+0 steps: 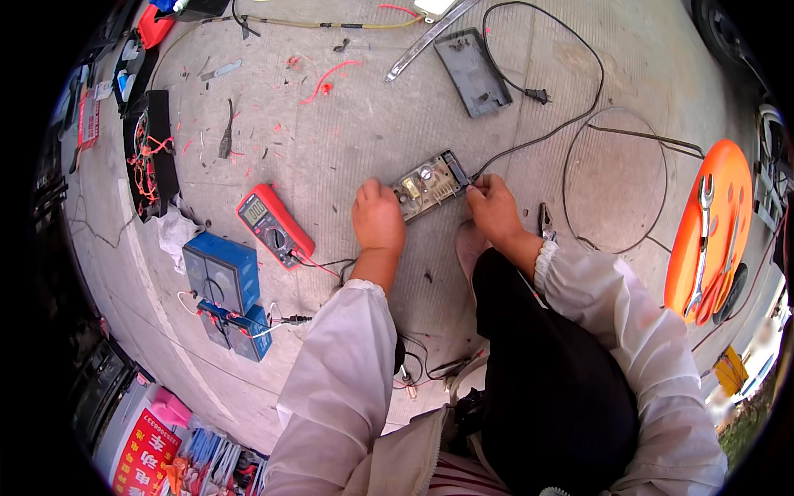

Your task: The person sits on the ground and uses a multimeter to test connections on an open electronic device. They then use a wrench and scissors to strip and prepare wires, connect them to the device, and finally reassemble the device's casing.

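An opened battery charger (pixel 430 188) lies in the middle, its circuit board bare in a dark half-case. At its left end my left hand (pixel 378 217) is closed on the case, fingers curled and partly hidden. My right hand (pixel 499 213) pinches the right end, where the black power cord (pixel 529 148) comes out; whether the fingertips grip case or cord is hard to tell. That cord loops up and ends in a plug (pixel 538 96). Beyond the charger sits its loose dark cover (pixel 473 73). Left of my left hand lies a red multimeter (pixel 275 226), its display lit.
Blue batteries (pixel 222 271) wired together stand at the left. An orange stool (pixel 716 223) at the right bears a wrench (pixel 705 194) and red-handled scissors (pixel 710 302). Pliers (pixel 546 221) and a wire loop (pixel 565 186) lie nearby. A black tray (pixel 161 124) and wire scraps are far left.
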`<state>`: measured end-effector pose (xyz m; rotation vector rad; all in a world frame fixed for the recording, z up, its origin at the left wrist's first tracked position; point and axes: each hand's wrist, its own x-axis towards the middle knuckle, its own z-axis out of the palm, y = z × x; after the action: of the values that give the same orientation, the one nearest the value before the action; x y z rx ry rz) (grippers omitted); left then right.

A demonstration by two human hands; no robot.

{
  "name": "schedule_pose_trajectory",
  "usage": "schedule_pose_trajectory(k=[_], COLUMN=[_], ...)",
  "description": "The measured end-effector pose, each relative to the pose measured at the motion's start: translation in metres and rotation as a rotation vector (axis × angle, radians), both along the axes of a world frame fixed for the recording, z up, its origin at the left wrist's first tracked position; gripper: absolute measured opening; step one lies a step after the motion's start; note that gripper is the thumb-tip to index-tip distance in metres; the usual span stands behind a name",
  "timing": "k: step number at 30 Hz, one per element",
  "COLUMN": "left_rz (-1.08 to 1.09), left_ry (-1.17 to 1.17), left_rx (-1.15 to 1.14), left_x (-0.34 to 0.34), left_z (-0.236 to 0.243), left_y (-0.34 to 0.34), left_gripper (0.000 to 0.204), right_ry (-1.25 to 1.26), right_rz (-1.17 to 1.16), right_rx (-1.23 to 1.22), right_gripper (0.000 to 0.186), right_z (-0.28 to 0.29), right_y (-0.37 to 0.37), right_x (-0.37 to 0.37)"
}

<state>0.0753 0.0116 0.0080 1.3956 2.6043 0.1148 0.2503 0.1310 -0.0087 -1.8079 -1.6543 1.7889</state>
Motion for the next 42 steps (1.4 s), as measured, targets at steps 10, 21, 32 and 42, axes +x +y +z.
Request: schedule_pose_trajectory(k=[10,21,32,42], left_rz=[0.154,0.373,0.615,0.598], left_ry=[-0.209,-1.018,-1.199,-1.550], left_rx=[0.271,0.049,-0.162,-0.194], left_x=[-0.004,-0.057,-0.062,-0.043], left_z=[0.023,-0.002,0.041,0.145], left_y=[-0.001,0.006,-0.003,-0.036], left_gripper=[0.017,0.065,0.071,0.072], right_ry=[0.017,0.218,0.396,0.717], right_rz=[-0.091,-0.395,-0.256,0.047], right_rx=[-0.235,-0.471,-0.527,-0.568], right_gripper=[0.041,0.057,0.033,0.033], right_z=[0.018,0.029,0.048,0.120], right_y=[0.003,-0.001,-0.002,-0.021], right_x=[-0.007,-0.021,-0.018,-0.013])
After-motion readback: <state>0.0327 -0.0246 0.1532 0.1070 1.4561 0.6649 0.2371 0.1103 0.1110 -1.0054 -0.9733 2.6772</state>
